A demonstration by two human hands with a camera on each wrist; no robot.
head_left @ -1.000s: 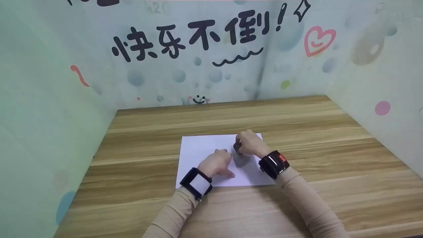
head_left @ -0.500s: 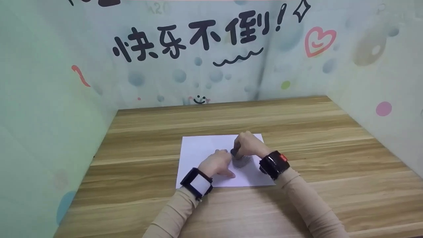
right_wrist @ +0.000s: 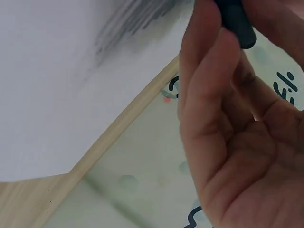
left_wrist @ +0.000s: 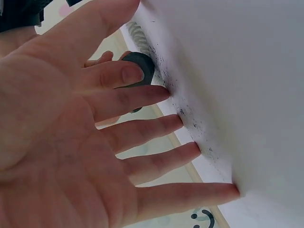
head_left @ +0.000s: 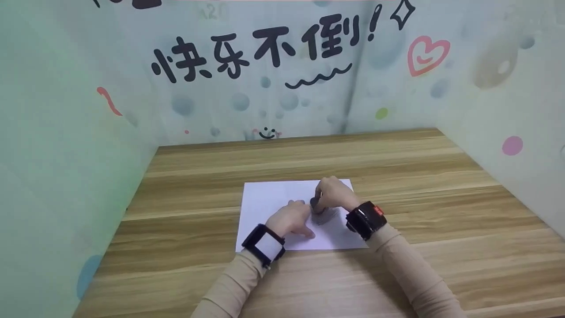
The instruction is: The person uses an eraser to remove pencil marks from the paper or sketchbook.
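A white sheet of paper lies flat on the wooden table. My left hand rests on the sheet with straight, spread fingers pressing it down. Just right of it, my right hand grips a short dark stick, like charcoal, its tip on the paper. A grey shaded patch marks the sheet under that hand, and dark specks lie beside my left fingers. In the right wrist view the dark stick sits pinched between my fingers above the grey strokes.
Pale printed panels wall in the table at the back and both sides, with black characters and a pink heart. Bare wood surrounds the sheet. Both wrists wear dark camera bands over beige sleeves.
My right hand has shifted slightly back and forth over the grey patch with the dark stick. The left hand and the sheet stay in place.
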